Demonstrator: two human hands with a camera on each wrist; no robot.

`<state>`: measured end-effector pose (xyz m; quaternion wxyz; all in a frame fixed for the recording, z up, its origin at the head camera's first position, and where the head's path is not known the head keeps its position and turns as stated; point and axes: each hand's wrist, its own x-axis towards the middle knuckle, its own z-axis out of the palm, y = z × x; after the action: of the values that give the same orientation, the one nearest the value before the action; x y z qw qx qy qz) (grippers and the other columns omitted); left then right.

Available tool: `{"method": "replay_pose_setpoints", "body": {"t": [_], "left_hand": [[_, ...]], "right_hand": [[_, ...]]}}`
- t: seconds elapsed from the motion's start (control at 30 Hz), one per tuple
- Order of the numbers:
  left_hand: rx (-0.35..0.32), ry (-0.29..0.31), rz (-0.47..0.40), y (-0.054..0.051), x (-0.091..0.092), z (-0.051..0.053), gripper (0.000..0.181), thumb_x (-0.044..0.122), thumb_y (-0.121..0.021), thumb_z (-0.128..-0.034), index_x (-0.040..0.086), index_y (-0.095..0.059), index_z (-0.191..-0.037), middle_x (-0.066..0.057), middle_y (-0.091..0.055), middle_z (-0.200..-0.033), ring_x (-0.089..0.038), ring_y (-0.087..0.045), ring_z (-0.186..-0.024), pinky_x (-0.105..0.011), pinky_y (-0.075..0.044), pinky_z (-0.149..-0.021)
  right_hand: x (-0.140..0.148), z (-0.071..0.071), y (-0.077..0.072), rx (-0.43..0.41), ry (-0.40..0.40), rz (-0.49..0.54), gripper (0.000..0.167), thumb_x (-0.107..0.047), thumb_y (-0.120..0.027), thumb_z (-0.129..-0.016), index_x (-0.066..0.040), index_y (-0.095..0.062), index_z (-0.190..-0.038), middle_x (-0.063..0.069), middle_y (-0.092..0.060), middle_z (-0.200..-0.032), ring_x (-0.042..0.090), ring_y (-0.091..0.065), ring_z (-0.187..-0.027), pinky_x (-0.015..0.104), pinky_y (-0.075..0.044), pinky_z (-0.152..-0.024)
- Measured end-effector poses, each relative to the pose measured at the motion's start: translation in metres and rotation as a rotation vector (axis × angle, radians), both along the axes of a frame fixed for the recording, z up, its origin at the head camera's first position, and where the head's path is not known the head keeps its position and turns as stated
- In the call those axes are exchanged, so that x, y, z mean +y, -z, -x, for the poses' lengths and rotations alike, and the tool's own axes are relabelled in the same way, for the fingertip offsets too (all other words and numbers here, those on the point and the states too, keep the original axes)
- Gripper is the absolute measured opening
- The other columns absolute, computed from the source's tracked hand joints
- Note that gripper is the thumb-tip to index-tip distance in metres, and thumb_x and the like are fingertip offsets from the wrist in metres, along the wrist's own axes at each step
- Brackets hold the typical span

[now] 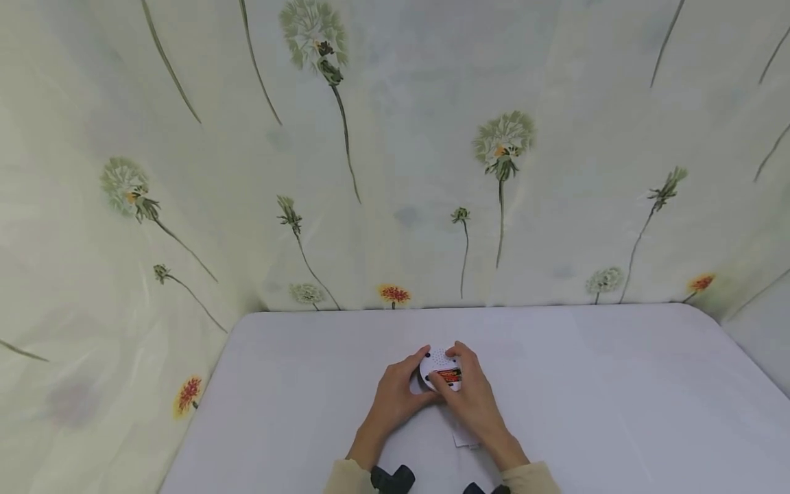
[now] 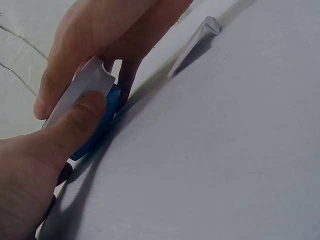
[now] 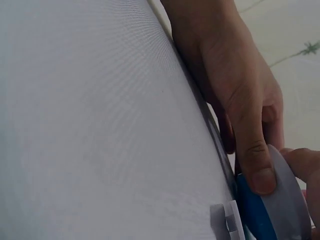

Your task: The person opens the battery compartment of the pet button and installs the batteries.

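A round white-and-blue battery device is held in both hands just above the table, its back with small holes turned up. Batteries with a red and black wrapper show in its bay. My left hand grips the left side, its thumb along the near rim. My right hand holds the right side, index finger bent at the far edge and thumb on the back by the batteries. In the left wrist view, the white casing sits over a blue underside. The right wrist view cuts off part of the right hand.
A small white plastic-looking piece lies on the white-covered table, close to the right forearm. Behind the table hangs a flower-print curtain. Black wrist mounts sit at the sleeves.
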<state>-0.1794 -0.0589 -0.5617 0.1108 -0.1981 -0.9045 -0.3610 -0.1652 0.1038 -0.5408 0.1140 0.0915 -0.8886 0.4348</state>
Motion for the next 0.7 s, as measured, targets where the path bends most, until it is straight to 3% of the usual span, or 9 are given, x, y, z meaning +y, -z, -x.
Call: {"method": "replay_pose_setpoints", "body": {"t": [0.13, 0.27, 0.47, 0.7], "left_hand": [[-0.04, 0.007, 0.017, -0.0016, -0.0021, 0.0008, 0.081, 0.042, -0.078, -0.0741, 0.024, -0.041, -0.144, 0.001, -0.055, -0.138, -0.016, -0.054, -0.125, -0.038, -0.045, -0.102], [-0.024, 0.027, 0.014, -0.001, -0.0036, 0.001, 0.08, 0.041, -0.077, -0.0751, 0.021, -0.041, -0.144, 0.0, -0.056, -0.136, -0.015, -0.054, -0.125, -0.036, -0.045, -0.102], [-0.015, 0.031, 0.014, 0.0018, -0.0041, 0.0029, 0.08, 0.043, -0.076, -0.0759, 0.021, -0.04, -0.144, 0.0, -0.055, -0.137, -0.014, -0.053, -0.125, -0.034, -0.045, -0.102], [-0.01, 0.046, -0.01, 0.004, -0.0044, 0.0038, 0.081, 0.045, -0.076, -0.0753, 0.019, -0.041, -0.143, -0.001, -0.057, -0.135, -0.015, -0.056, -0.122, -0.034, -0.047, -0.1]], "right_hand": [[-0.001, 0.0022, -0.0012, 0.059, -0.051, -0.053, 0.03, -0.031, -0.071, -0.084, -0.017, -0.056, -0.106, 0.02, -0.035, -0.146, 0.042, -0.035, -0.134, 0.063, -0.035, -0.101], [0.0, 0.0037, -0.0022, 0.143, -0.113, -0.081, 0.014, -0.023, -0.074, -0.081, -0.022, -0.063, -0.09, 0.02, -0.038, -0.143, 0.044, -0.027, -0.136, 0.069, -0.025, -0.102], [0.0049, 0.0071, -0.0031, 0.203, -0.223, -0.009, 0.013, -0.018, -0.075, -0.08, -0.024, -0.065, -0.086, 0.021, -0.043, -0.138, 0.042, -0.029, -0.134, 0.063, -0.02, -0.105], [0.0071, 0.0097, 0.001, 0.258, -0.238, 0.052, 0.018, -0.018, -0.077, -0.077, -0.027, -0.067, -0.089, 0.018, -0.049, -0.132, 0.041, -0.032, -0.133, 0.06, -0.021, -0.106]]}}
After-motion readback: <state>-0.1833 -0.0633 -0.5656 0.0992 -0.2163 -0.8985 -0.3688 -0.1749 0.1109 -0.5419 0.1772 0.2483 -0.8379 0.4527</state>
